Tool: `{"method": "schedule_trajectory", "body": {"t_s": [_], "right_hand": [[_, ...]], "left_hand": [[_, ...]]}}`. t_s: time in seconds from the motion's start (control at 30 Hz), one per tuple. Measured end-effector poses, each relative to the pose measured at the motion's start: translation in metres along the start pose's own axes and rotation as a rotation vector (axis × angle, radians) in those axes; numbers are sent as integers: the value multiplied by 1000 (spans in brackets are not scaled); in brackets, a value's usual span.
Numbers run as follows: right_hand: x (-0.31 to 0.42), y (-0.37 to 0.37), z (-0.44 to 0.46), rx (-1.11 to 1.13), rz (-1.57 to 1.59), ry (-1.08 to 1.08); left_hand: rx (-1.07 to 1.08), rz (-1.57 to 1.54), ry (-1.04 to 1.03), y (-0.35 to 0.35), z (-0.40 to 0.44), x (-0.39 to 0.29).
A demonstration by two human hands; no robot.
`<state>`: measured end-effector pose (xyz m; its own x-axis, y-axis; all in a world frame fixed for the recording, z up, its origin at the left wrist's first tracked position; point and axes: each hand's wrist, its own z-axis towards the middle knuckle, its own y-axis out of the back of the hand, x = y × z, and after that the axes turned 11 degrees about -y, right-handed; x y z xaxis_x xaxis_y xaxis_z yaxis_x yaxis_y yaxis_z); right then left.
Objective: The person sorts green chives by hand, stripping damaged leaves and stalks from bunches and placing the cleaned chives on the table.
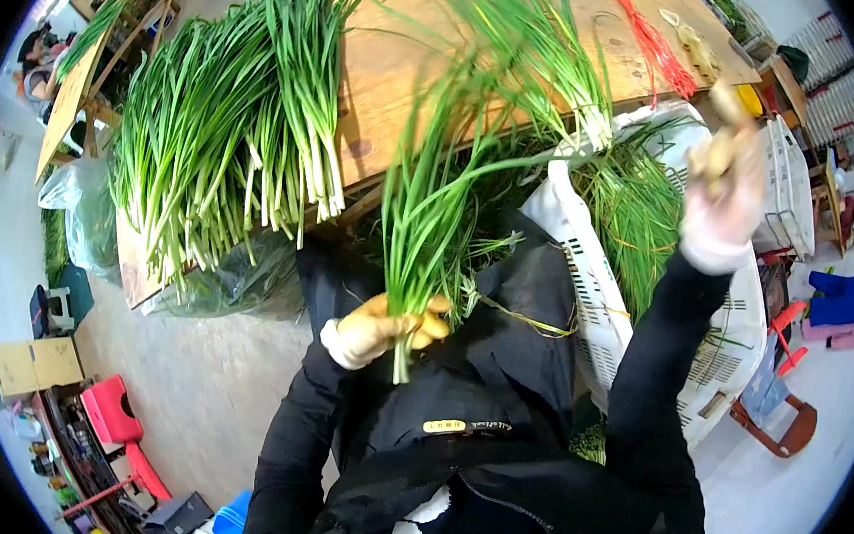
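My gloved left hand [382, 330] is closed around the lower stems of a bunch of garlic chives [417, 236], held upright over my lap with the leaves fanning upward. My gloved right hand [726, 190] is raised at the right, above the white plastic basket [589, 248]. Motion smears its fingers, so I cannot make out whether anything is in them. More loose chives [636, 218] fill part of that basket. Another small bunch of chives [552, 76] lies on the wooden table [385, 93] ahead of me.
A large pile of chives [208, 119] covers the table's left end, stems overhanging the front edge. Red ties [655, 44] lie at the far right of the tabletop. Clear plastic bags [246, 278] hang below. A pink-red chair [113, 410] stands at lower left; other people are at far left.
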<state>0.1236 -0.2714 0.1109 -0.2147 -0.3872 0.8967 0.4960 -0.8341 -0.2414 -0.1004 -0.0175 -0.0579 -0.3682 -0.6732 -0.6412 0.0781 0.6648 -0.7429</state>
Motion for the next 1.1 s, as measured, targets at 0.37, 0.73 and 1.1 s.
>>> {"method": "schedule_trajectory", "body": {"t_s": [0.37,0.73,1.1], "right_hand": [[-159,-31,-132,329,-50,-950],[-174,-53,-125,190,27,-954],[-128,-56,-107,16,-1047,-282]], "left_hand": [[12,-319,-228,3,84,0],[-38,-271,-281,8,80,-3],[35,-290,-305,-3,107,-4]]}}
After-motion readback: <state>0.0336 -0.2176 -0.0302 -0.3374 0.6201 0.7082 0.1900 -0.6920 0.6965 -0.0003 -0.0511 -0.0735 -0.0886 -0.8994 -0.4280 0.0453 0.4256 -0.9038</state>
